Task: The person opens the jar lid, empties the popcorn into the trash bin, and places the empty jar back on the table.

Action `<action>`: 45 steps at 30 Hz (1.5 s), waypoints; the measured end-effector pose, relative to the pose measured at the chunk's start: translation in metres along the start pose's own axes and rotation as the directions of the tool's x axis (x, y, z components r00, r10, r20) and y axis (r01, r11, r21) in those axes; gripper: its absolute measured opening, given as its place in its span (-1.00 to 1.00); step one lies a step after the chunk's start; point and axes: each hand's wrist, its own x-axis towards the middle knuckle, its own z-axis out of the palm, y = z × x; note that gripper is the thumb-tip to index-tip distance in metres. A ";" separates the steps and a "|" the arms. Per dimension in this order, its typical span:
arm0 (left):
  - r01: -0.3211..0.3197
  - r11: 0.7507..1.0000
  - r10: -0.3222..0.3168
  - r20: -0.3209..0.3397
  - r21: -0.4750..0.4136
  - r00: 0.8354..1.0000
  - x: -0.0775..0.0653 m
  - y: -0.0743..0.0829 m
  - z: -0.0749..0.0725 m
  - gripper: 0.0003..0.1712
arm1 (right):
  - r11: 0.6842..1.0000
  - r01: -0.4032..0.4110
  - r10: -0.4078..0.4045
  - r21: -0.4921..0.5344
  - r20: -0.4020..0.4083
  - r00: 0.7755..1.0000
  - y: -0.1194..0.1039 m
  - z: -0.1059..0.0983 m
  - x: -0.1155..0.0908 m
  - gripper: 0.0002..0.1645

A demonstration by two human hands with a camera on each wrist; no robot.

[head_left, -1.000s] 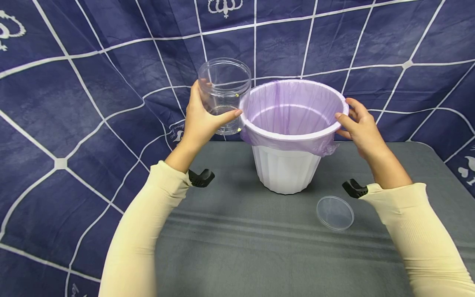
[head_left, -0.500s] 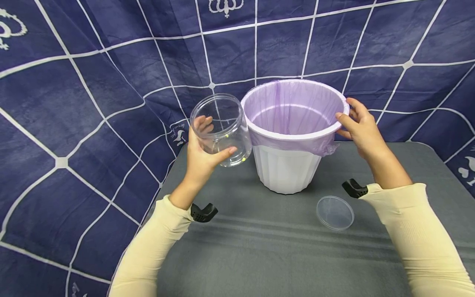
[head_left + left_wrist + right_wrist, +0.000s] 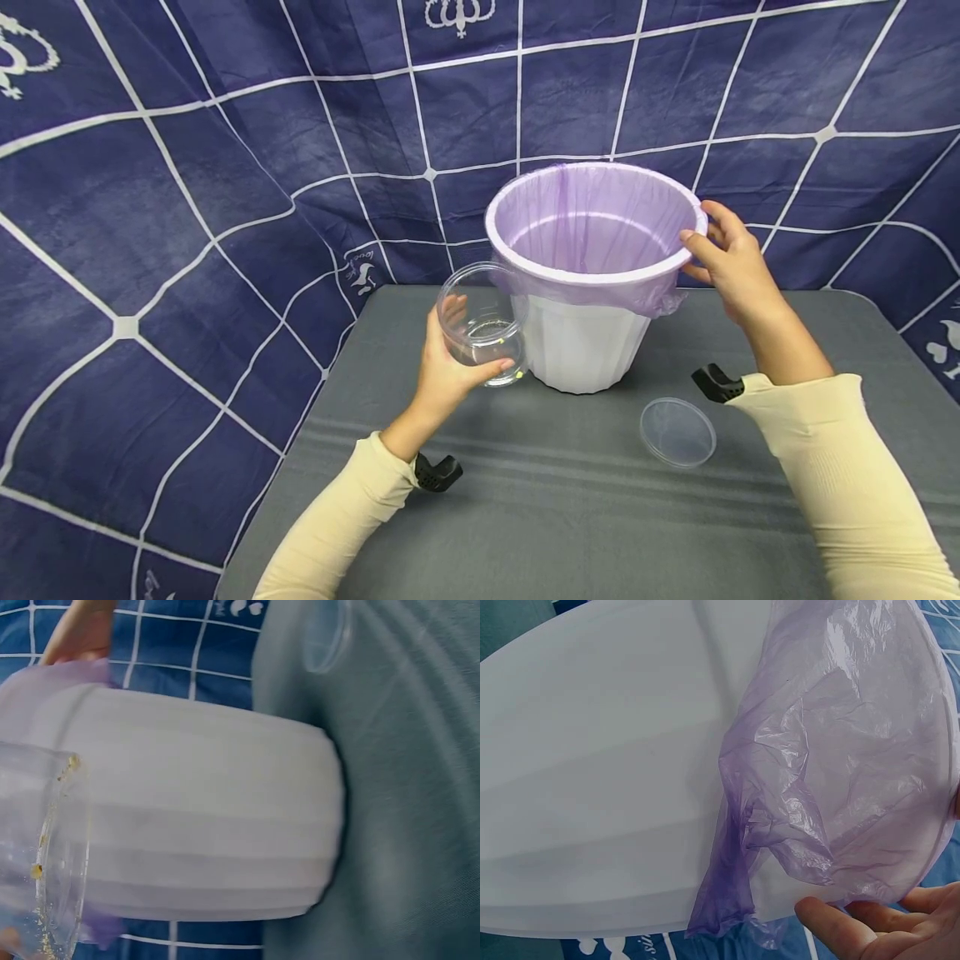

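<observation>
A clear plastic jar (image 3: pixel 480 333) without a lid is gripped by my left hand (image 3: pixel 450 367), thumb on the near side and fingers round the far side. It is held at the left front of the trash can, its mouth up. Small yellow crumbs cling near its base, as the jar (image 3: pixel 45 847) in the left wrist view shows. My right hand (image 3: pixel 731 258) holds the right rim of the white trash can (image 3: pixel 585 342), thumb over the edge. A purple bag (image 3: pixel 600 221) lines the can and folds over its rim; the bag (image 3: pixel 840 750) looks crumpled in the right wrist view.
A round clear lid (image 3: pixel 678 432) lies on the grey tabletop (image 3: pixel 555 525), right of the can. Blue cloth (image 3: pixel 225 250) with white lines hangs behind and to the left. A black wrist mount (image 3: pixel 438 473) sits at my left cuff, another at the right.
My left hand has brought the jar down and toward me from beside the can's rim, then slightly right. The right hand stays on the rim; can and lid have not moved.
</observation>
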 end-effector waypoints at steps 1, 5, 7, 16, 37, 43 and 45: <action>0.003 1.000 -0.003 0.005 0.011 1.000 -0.003 -0.003 0.002 0.08 | 1.000 0.000 0.000 0.004 -0.001 1.000 0.000 0.000 0.000 -0.16; 0.022 0.998 -0.024 0.034 0.057 0.999 -0.018 -0.015 0.009 0.10 | 1.000 0.003 -0.003 0.014 -0.004 1.000 0.000 0.000 -0.001 -0.16; 0.029 0.997 -0.033 0.049 0.076 0.998 -0.026 -0.023 0.013 0.12 | 1.000 0.003 -0.003 0.019 -0.004 1.000 -0.001 0.000 0.000 -0.16; 0.109 0.988 -0.117 0.081 0.107 0.990 -0.057 -0.086 0.028 0.24 | 1.000 0.001 -0.001 0.018 -0.002 1.000 0.000 0.001 0.000 -0.16; 0.204 0.961 -0.244 0.223 0.189 0.944 -0.091 -0.124 0.039 0.36 | 1.000 0.010 -0.009 0.016 -0.007 1.000 0.000 0.001 0.000 -0.17; 0.238 0.952 -0.283 0.254 0.192 0.925 -0.093 -0.127 0.036 0.40 | 1.000 0.010 -0.010 -0.015 -0.004 1.000 -0.001 0.000 0.001 -0.17; 0.252 0.947 -0.300 0.267 0.200 0.916 -0.093 -0.127 0.034 0.43 | 1.000 0.006 -0.007 -0.013 -0.008 1.000 0.000 -0.001 0.000 -0.17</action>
